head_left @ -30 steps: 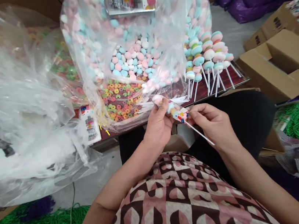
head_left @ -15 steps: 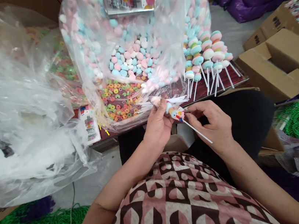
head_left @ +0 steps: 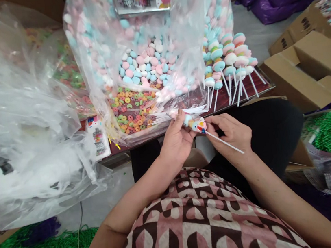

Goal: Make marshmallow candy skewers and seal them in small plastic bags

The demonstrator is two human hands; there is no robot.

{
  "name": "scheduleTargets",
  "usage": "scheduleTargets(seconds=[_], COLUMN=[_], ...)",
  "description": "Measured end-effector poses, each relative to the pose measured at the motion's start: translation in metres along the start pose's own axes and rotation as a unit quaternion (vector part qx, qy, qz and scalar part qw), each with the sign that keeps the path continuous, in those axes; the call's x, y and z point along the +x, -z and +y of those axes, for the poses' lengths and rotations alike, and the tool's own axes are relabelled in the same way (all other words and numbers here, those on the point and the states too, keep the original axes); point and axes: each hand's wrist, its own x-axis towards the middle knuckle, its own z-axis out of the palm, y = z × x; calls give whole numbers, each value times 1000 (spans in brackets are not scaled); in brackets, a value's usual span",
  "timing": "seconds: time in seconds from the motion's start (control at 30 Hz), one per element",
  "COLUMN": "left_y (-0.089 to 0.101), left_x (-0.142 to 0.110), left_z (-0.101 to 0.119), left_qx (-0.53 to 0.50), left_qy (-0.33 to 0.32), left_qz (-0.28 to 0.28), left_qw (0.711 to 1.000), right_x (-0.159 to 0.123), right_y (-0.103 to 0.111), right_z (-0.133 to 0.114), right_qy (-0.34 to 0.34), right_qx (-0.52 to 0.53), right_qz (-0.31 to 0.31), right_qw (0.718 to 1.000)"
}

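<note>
The left hand keeps its grip pinched around a wrapped candy skewer, held just in front of the bench, the thumb covering part of it; the skewer's top is hard to make out against loose white sticks. The right hand curls at the lower end, fingertips partly hidden, so whether it pinches I cannot tell

The candy wrapper looks glossy plastic; the open box, matt cardboard.
</note>
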Motion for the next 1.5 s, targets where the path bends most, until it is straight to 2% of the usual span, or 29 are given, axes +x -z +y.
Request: scheduleTargets(seconds=[0.17,0.3,0.43,0.5,0.53,0.6,0.7,0.77,0.9,1.03,1.13,1.23,1.3,1.4,1.5], left_y=[0,1,-1,-2,-2,-3,-3,-3,-2,-1,0,0,1,3,6], left_x=[2,3,2,2,2,3,2,1,-1,-1,-1,0,1,4,9], left_z=[1,0,1,1,2,3,3,2,-1,-2,-2,-3,-4,-1,6], left_qx=[19,18,20,20,21,24,29,28,25,36,44,50,54,63,71], left_qy=[-7,-21,-15,-14,-16,-19,-16,-11,-12,-11,-11,-24,-31,-39,-76], left_qz=[16,11,4,11,15,20,20,13,-17,-16,-8,-9,-9,-5,7], left_qw=[1000,1000,1000,1000,1000,999,999,999,999,999,999,998,998,997,995], right_x=[2,-1,-7,-8,-8,-5,0,3,4,5,7,6,3,-1,-3], right_y=[3,7,4,3,3,6,10,11,11,12,14,14,12,11,15], right_z=[-4,-9,-9,-8,-8,-8,-7,-5,-1,1,-2,-5,-7,-7,-3], right_qy=[-28,-116,-255,-282,-279,-242,-129,-60,8,36,4,-88,-142,-189,-233], right_qx=[9,105,288,327,327,293,187,125,71,60,87,151,208,287,352], right_qz=[14,1,-8,-13,-17,-22,-12,-5,9,7,1,-14,-30,-44,-12], right_qw=[999,988,923,902,903,925,974,990,997,998,996,985,967,938,907])
